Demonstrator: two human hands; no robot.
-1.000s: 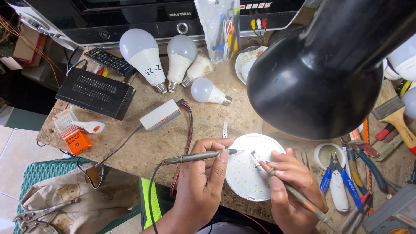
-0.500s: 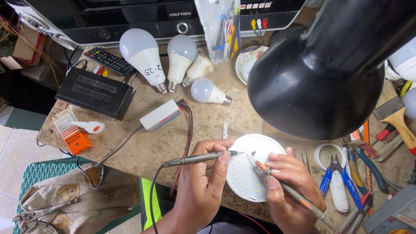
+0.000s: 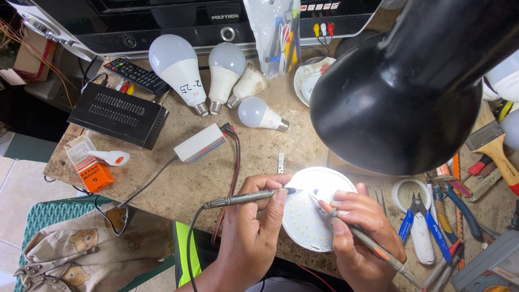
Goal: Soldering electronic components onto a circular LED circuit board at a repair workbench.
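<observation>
A round white LED board [image 3: 308,216] lies at the near edge of the workbench [image 3: 216,173], brightly lit. My left hand [image 3: 254,232] holds a grey test probe [image 3: 243,198] with its tip on the board's upper left part. My right hand [image 3: 359,238] holds an orange-tipped probe [image 3: 351,230] slanting down to the right, with its tip touching the board near the first probe. Both hands rest at the board's sides.
A big black lamp shade [image 3: 400,92] hangs over the right side. Several white bulbs [image 3: 178,67] lie at the back, beside a black box [image 3: 116,113] and a remote [image 3: 135,75]. A small white box with red and black leads [image 3: 201,143] sits mid-table. Pliers and cutters [image 3: 427,221] lie to the right.
Both probe tips have shifted slightly on the board, and the right probe tip now sits closer to the left one. The board has brightened.
</observation>
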